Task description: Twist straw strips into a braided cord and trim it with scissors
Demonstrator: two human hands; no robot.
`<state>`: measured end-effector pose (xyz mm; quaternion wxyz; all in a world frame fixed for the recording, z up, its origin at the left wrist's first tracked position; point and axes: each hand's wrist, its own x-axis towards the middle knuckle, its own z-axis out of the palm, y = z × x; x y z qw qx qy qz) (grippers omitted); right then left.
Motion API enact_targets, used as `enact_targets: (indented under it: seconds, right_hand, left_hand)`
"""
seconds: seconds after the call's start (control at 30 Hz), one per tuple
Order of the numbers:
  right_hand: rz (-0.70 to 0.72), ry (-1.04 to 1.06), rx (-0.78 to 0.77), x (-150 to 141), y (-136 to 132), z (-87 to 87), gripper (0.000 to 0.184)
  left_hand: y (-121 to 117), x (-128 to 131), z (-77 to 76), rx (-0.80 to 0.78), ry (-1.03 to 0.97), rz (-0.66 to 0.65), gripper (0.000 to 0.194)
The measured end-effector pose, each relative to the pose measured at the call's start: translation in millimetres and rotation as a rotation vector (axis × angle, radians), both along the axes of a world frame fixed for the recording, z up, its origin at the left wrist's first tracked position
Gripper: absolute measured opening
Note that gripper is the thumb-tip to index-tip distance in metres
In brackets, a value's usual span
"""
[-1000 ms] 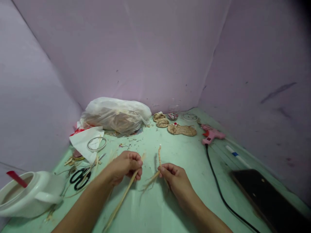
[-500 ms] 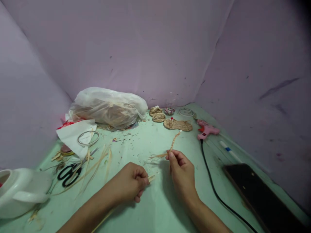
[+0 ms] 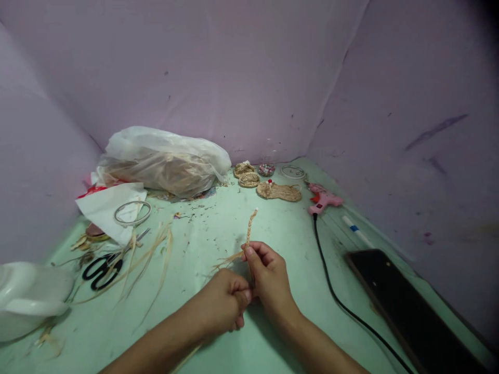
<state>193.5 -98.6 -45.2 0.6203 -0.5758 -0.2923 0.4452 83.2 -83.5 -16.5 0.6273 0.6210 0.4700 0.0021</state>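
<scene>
My right hand (image 3: 268, 270) pinches a short braid of straw-coloured fibre (image 3: 250, 228) between thumb and forefinger. The braid's pale tip points up and away from me, and loose strand ends (image 3: 226, 259) fan out to the left of the fingers. Just below and left, my left hand (image 3: 230, 301) is closed on a fibre strand (image 3: 187, 358), whose tail trails down under the wrist. The strand's front end is hidden by the fingers. Both hands are close together, the left fingertips near the right palm; whether they touch I cannot tell.
Black-handled scissors (image 3: 103, 271) and loose fibre strands (image 3: 161, 259) lie at left beside a white pot (image 3: 35, 296). A stuffed plastic bag (image 3: 163, 161), woven sole-shaped piece (image 3: 278, 192) and beads (image 3: 266, 170) sit behind. On the right are a pink glue gun (image 3: 325, 200), its cord, and a phone (image 3: 405, 306).
My left hand has moved right, up to the right hand, with its strand. The right hand with the braid rose and shifted right, then came back left. The camera view has shifted too.
</scene>
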Motion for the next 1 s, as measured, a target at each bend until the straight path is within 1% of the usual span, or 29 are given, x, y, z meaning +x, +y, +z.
enact_targets:
  seconds: [0.07,0.13,0.2,0.23,0.27,0.3,0.33,0.43,0.5,0.57,0.7,0.8,0.9,1.0]
  right_hand:
    - [-0.017,0.034,0.003,3,3,-1.7,0.02]
    - [-0.016,0.097,0.004,5,5,-3.8,0.019]
    - [0.021,0.158,0.002,4,6,-5.6,0.019]
    - [0.046,0.178,0.001,3,6,-6.3,0.02]
    - [0.071,0.19,0.002,2,5,-7.0,0.02]
    - [0.09,0.194,0.007,0,5,-7.6,0.021]
    - [0.103,0.195,0.016,-2,4,-8.1,0.021]
    - [0.125,0.211,0.032,-4,4,-9.4,0.019]
    - [0.115,0.218,0.021,-4,4,-9.2,0.019]
    - [0.096,0.218,0.005,-3,3,-7.9,0.019]
    - [0.085,0.197,-0.007,-5,2,-5.1,0.018]
    - [0.07,0.174,-0.014,-3,2,-6.3,0.019]
    - [-0.022,0.174,-0.012,2,5,-8.7,0.021]
    - [-0.117,0.111,-0.004,8,7,-8.5,0.021]
  left_hand:
    - [2,-5,8.9,0.075,0.011,0.002,0.018]
    - [6,-10,21.8,0.219,-0.014,0.06,0.021]
    - [12,-13,32.7,0.428,-0.07,0.174,0.022]
    - [14,-14,35.5,0.511,-0.096,0.242,0.022]
    - [16,-14,36.1,0.557,-0.114,0.305,0.02]
    - [18,-13,34.5,0.561,-0.127,0.36,0.019]
    - [19,-12,31.1,0.53,-0.137,0.401,0.018]
    - [18,-6,16.7,0.392,-0.144,0.494,0.015]
    - [17,-3,9.4,0.335,-0.155,0.546,0.014]
    - [16,0,6.5,0.303,-0.17,0.569,0.015]
    - [18,2,6.6,0.278,-0.167,0.571,0.016]
    - [20,1,4.8,0.223,-0.182,0.556,0.017]
    - [20,0,2.3,0.183,-0.185,0.524,0.016]
    - [19,0,0.1,0.151,-0.156,0.469,0.014]
